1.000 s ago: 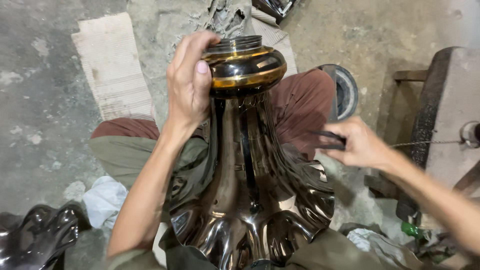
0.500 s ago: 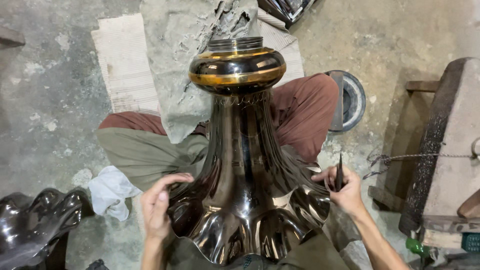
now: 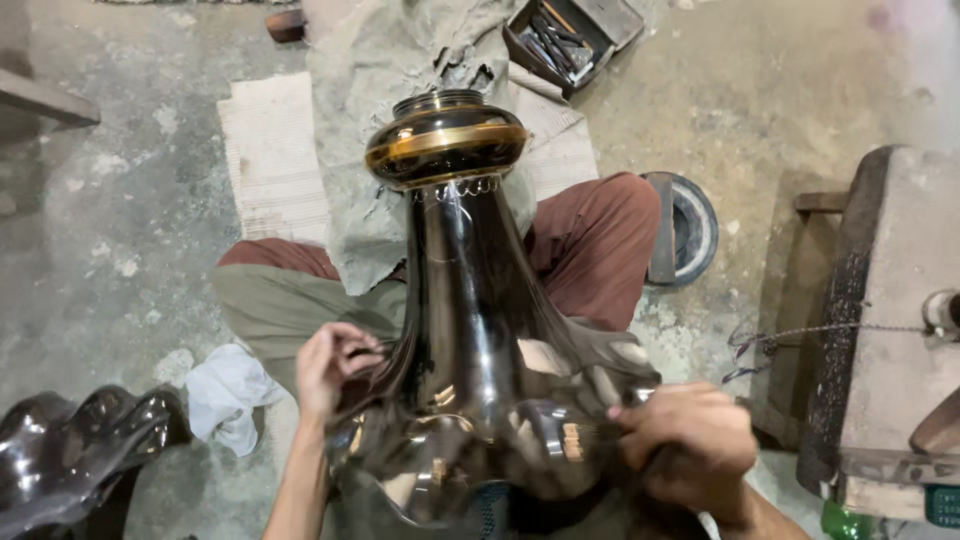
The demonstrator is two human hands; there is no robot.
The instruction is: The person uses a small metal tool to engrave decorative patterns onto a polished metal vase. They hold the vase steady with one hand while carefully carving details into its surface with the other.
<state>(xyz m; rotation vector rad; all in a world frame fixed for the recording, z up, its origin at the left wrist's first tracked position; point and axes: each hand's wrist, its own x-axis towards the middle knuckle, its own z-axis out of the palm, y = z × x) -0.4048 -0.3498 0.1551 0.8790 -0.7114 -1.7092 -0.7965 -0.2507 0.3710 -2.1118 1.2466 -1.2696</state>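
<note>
On the lap, the vase point(image 3: 470, 330) is braced at its flared rim by the left hand point(image 3: 328, 368); the right hand point(image 3: 685, 440), closed on a barely visible tool, should be kept low and steady.

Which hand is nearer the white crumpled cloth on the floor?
Left. The left hand rests on the dark glossy vase's flared rim beside the white crumpled cloth; the right hand grips the rim's opposite side.

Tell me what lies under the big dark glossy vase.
Under the vase show the person's legs in reddish-brown trousers and a grey-green cloth spread toward a pale mat. The left hand and right hand grip its flared base; anything directly beneath is covered.
</note>
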